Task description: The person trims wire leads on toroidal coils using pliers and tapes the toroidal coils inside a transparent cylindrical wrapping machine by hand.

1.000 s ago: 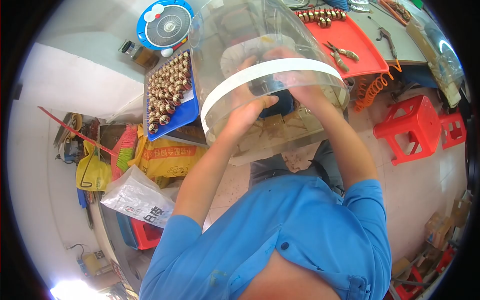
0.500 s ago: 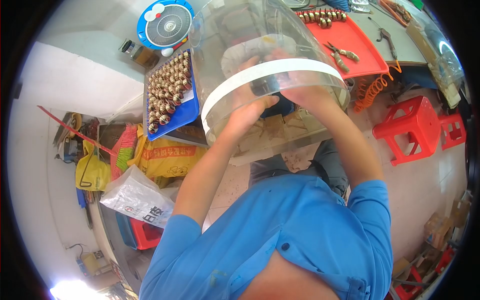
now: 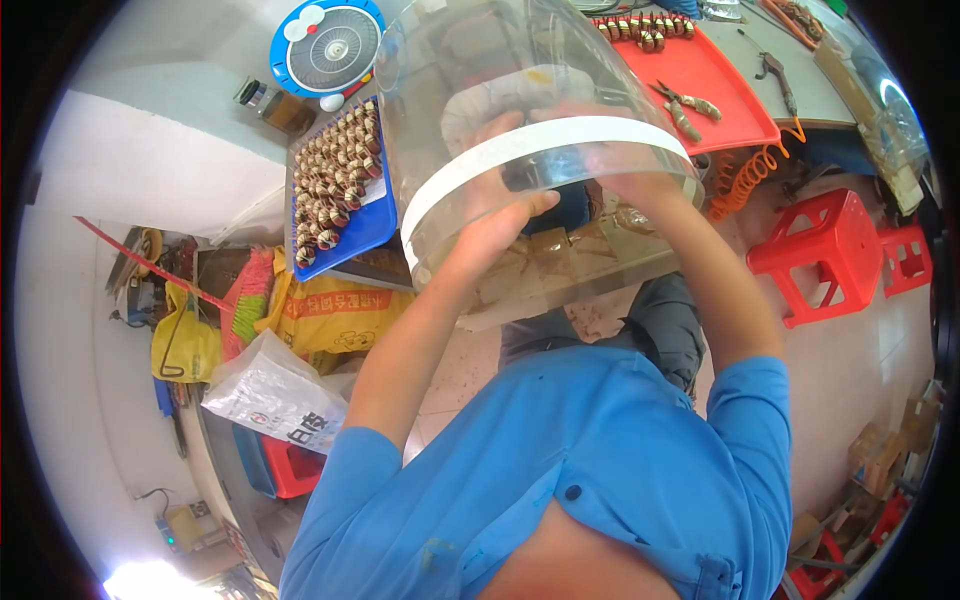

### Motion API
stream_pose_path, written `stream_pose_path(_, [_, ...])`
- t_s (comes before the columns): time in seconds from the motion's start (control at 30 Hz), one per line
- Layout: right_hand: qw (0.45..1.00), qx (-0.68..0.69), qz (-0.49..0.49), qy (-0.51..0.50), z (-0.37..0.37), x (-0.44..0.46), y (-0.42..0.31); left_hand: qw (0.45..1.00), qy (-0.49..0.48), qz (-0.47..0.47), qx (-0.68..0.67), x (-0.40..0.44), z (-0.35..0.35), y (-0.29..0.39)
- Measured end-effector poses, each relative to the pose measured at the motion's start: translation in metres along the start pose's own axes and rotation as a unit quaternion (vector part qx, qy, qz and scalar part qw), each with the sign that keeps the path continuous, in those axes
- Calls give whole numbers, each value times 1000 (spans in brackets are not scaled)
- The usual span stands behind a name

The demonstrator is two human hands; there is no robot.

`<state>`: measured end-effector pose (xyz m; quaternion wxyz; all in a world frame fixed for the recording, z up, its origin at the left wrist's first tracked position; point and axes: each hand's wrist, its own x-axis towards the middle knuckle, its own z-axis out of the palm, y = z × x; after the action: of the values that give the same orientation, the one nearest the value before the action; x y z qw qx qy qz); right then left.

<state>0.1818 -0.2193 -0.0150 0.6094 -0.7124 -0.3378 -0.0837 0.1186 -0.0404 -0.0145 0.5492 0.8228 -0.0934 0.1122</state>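
Observation:
Both my hands reach inside a large clear plastic cover banded with a white strip [image 3: 540, 137]. My left hand [image 3: 500, 215] has its thumb stretched out beside a dark blue object [image 3: 570, 208]; its fingers blur behind the plastic. My right hand [image 3: 635, 172] is under the band, right of that object, its fingers smeared by reflections. Whether either hand grips something cannot be made out. Brown taped pieces [image 3: 549, 250] lie below the blue object. Behind the plastic is a pale rounded shape [image 3: 510, 100].
Left of the cover is a blue tray [image 3: 362, 228] with rows of wound coils, near a jar [image 3: 275, 107] and a blue-rimmed fan [image 3: 327, 48]. At right are a red tray [image 3: 735, 105] with pliers [image 3: 685, 108], a coiled orange hose [image 3: 745, 182] and a red stool [image 3: 820, 255].
My right hand and forearm have moved to the right within the cover, away from my left hand. My left hand has hardly moved.

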Motion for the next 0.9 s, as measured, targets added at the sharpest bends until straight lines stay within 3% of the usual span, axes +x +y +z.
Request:
stream_pose_path(0.1, [987, 144, 36, -59, -8, -1, 15, 1000, -4, 8, 16, 0, -2, 0])
stream_pose_path(0.2, [972, 227, 48, -32, -4, -2, 7, 1000, -2, 4, 14, -1, -1, -2])
stream_pose_path(0.3, [994, -86, 66, -24, -11, 12, -21, 998, -12, -12, 60, 0, -1, -6])
stream_pose_path(0.4, [978, -194, 79, -2, -9, 15, -25, 997, -14, -8, 81, 0, -2, -8])
stream_pose_path(0.9, [979, -199, -3, 50, -1, 16, -21, 997, 4, 22, 80, 1, -1, 8])
